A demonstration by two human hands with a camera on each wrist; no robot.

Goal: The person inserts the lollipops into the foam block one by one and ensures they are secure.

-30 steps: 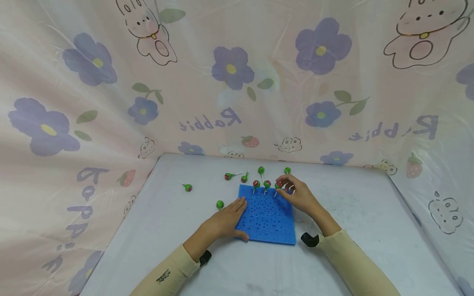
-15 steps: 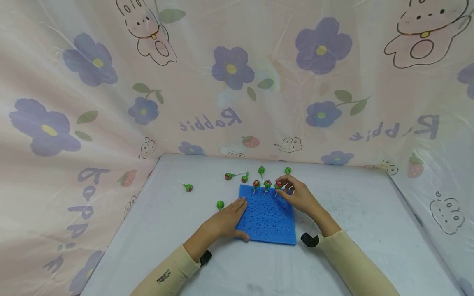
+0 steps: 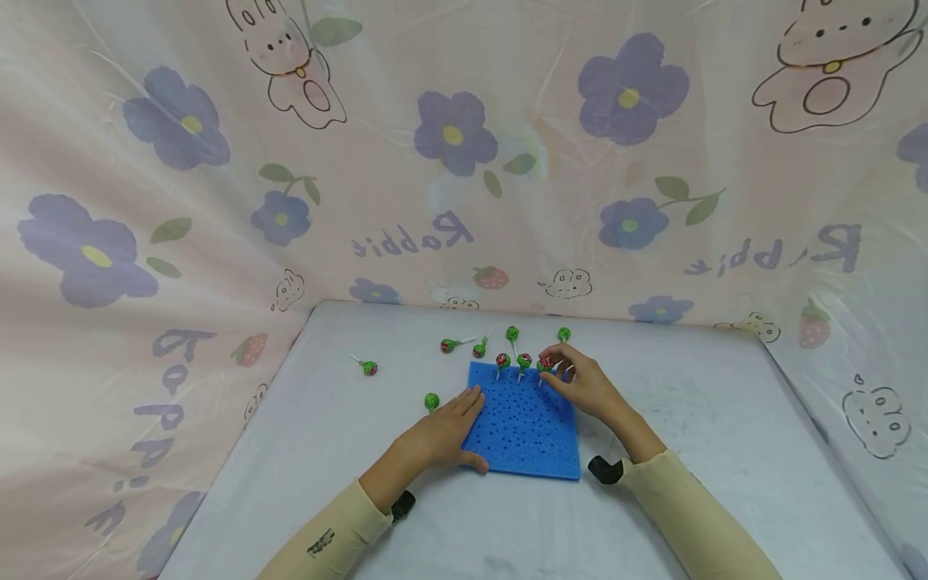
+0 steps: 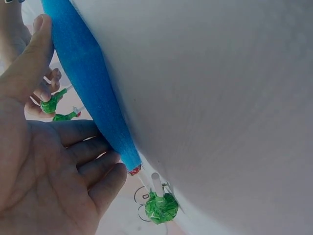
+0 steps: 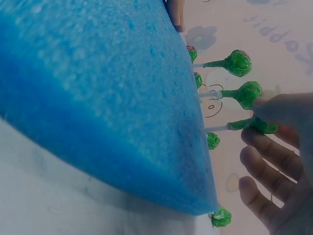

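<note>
A blue foam board (image 3: 522,427) with many small holes lies on the table. Three lollipops in green and red wrappers stand upright along its far edge: a left one (image 3: 503,362), a middle one (image 3: 524,362) and a right one (image 3: 544,365). My right hand (image 3: 583,383) pinches the right lollipop's head (image 5: 265,125) between thumb and forefinger; its white stick meets the foam. Flat on the board's left edge rests my left hand (image 3: 442,431), fingers straight, thumb at the near corner. In the left wrist view its palm (image 4: 44,176) shows beside the foam's edge.
Loose lollipops lie about the board: one at far left (image 3: 369,368), one beside my left hand (image 3: 431,401), and several behind, including one at the back right (image 3: 563,333). The white table (image 3: 696,387) meets a patterned curtain (image 3: 507,201) at the back.
</note>
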